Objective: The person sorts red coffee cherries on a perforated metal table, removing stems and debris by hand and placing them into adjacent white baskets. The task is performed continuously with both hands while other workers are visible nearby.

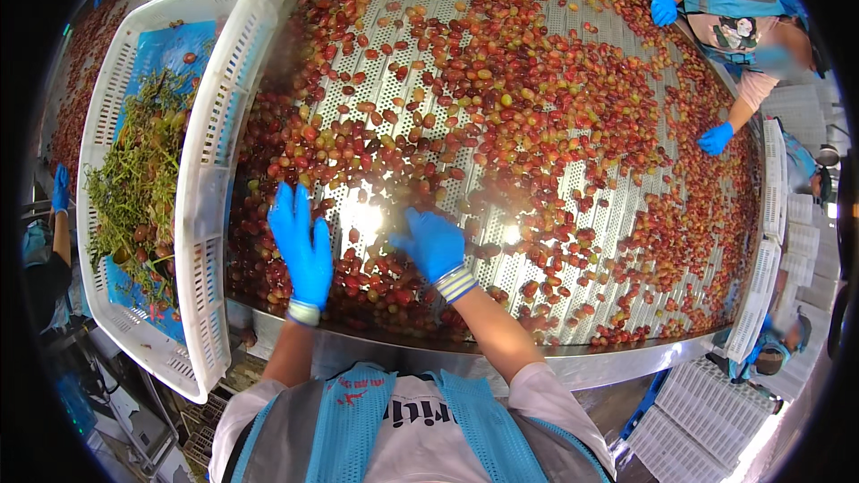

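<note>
Loose red and green grapes [564, 87] lie scattered over a perforated metal conveyor [496, 268]. My left hand [302, 248], in a blue glove, is over the grapes at the near left, its fingers apart and nothing seen in them. To its right, my right hand [433, 241] wears a blue glove with a striped cuff and reaches over the conveyor, thumb and fingers pointing left; its fingertips are blurred, and whether they hold a grape is unclear. Left of my left hand stands a white plastic crate [205, 215] with green grape stems [134, 174] and some grapes on a blue liner.
A metal rim [402, 349] runs along the conveyor's near edge. Across it, a co-worker [738, 20] has two blue-gloved hands over the grapes. Another person's gloved hand [60, 188] is at far left. White crates [698, 416] stand stacked at lower right.
</note>
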A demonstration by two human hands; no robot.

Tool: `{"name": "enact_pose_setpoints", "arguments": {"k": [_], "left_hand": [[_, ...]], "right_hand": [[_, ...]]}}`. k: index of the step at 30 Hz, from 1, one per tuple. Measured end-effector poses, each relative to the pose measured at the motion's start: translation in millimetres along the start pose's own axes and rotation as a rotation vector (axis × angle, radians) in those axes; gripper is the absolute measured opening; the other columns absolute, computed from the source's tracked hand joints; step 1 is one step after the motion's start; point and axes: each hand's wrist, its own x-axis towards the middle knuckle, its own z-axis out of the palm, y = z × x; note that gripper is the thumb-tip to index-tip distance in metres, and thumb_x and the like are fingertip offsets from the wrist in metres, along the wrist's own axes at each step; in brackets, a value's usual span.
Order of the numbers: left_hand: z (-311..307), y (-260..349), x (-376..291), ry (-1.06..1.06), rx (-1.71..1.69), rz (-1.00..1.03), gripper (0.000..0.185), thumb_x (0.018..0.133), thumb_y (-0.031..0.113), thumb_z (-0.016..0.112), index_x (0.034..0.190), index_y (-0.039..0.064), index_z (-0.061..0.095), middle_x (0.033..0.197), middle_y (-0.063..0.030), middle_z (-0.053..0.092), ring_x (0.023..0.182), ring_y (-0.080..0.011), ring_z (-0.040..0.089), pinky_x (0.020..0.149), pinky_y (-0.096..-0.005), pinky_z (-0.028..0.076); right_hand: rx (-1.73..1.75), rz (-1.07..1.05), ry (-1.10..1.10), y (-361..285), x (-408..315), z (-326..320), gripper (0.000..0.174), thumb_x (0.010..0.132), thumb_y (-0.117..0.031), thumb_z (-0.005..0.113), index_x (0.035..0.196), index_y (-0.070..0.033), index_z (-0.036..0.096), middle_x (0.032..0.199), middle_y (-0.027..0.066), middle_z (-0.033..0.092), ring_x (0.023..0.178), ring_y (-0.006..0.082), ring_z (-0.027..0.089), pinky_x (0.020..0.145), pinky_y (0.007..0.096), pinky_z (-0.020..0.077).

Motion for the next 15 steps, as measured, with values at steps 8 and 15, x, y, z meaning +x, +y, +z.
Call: {"name": "enact_pose_setpoints", "arguments": {"k": [8, 15], "left_hand": [[10.2, 14.0, -32.4, -0.34, -0.442, 0.047, 0.045, 0.102, 0.009, 0.055, 0.146, 0.007, 0.06, 0.156, -0.0229, 0.049, 0.144, -0.0408, 0.046, 0.128, -0.0543, 0.02], [36.3, 21.6, -13.8, -0.897, -1.392, -0.619, 0.051, 0.115, 0.036, 0.043, 0.15, 0.001, 0.051, 0.128, -0.0128, 0.07, 0.115, -0.0232, 0.069, 0.107, -0.0397, 0.053]], "right_hand": [[-0.061, -0.102, -0.064, 49.2, 12.7, -10.1, 0.036, 0.096, -0.038, 0.069, 0.113, -0.007, 0.074, 0.091, 0.0157, 0.072, 0.089, 0.0346, 0.07, 0.081, 0.046, 0.0549], [1.244, 0.326, -0.272, 4.2, -13.9, -13.9, 0.03, 0.104, -0.023, 0.068, 0.126, -0.004, 0.063, 0.103, 0.0085, 0.073, 0.067, 0.0138, 0.07, 0.048, 0.0262, 0.0542]]}}
